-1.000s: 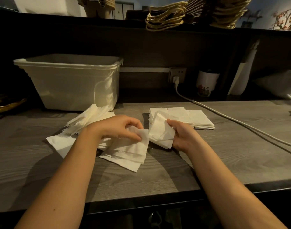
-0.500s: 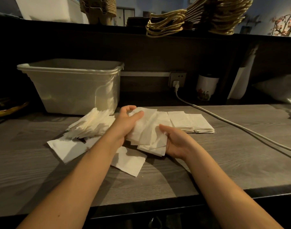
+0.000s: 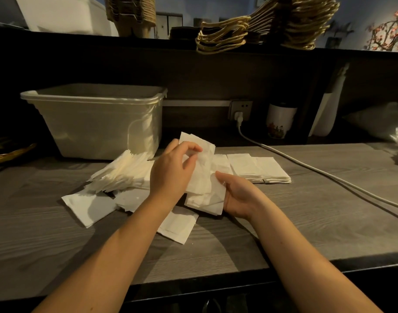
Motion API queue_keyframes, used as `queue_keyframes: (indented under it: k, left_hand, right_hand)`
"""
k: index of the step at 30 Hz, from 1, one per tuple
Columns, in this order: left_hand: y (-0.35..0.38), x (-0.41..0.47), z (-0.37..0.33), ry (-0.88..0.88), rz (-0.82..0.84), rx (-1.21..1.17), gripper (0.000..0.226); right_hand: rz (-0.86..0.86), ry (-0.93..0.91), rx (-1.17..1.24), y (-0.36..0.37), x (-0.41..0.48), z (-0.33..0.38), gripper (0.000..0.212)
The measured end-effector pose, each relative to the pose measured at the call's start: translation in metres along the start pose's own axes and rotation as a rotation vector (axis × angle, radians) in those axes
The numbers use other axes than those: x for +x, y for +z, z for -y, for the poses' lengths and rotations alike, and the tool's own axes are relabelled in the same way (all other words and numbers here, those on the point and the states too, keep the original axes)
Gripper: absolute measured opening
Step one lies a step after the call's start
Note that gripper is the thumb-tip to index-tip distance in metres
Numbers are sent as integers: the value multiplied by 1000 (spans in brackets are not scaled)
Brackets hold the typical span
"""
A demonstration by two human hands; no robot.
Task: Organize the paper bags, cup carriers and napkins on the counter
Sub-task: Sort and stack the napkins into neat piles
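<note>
White napkins lie scattered on the grey wooden counter (image 3: 306, 222). My left hand (image 3: 170, 172) and my right hand (image 3: 238, 195) together hold a small bundle of napkins (image 3: 204, 186) above the counter's middle. The left hand grips its top and left side, the right hand supports its lower right edge. A messy fanned heap of napkins (image 3: 123, 170) lies to the left. A neat flat stack of napkins (image 3: 259, 168) lies to the right. Loose napkins (image 3: 87, 206) rest in front of the heap, and one loose napkin (image 3: 177, 227) lies under my left forearm.
A translucent plastic bin (image 3: 91, 118) stands at the back left. A white cable (image 3: 306, 172) runs from a wall socket (image 3: 239, 109) across the counter to the right. A patterned cup (image 3: 280, 120) stands by the back wall. Paper bags with rope handles (image 3: 261, 26) lie on the upper shelf.
My left hand picked napkins up from the counter and brought them onto the bundle in my right hand. The bundle rose and is now held more upright by both hands.
</note>
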State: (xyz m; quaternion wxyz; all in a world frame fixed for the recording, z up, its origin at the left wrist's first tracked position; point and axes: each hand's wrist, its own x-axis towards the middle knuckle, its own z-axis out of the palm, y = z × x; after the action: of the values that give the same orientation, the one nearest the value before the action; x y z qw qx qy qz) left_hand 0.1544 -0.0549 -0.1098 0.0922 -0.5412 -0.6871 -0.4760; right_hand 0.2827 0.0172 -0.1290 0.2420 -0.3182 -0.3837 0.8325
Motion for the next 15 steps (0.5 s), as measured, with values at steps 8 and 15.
queue_keyframes:
  k: [8, 15]
  left_hand:
    - [2, -5, -7, 54, 360, -164, 11]
    - [-2, -2, -9, -60, 458, -371, 14]
  right_hand:
    - [50, -27, 8, -2, 4, 0, 31]
    - [20, -23, -41, -2, 5, 0, 34]
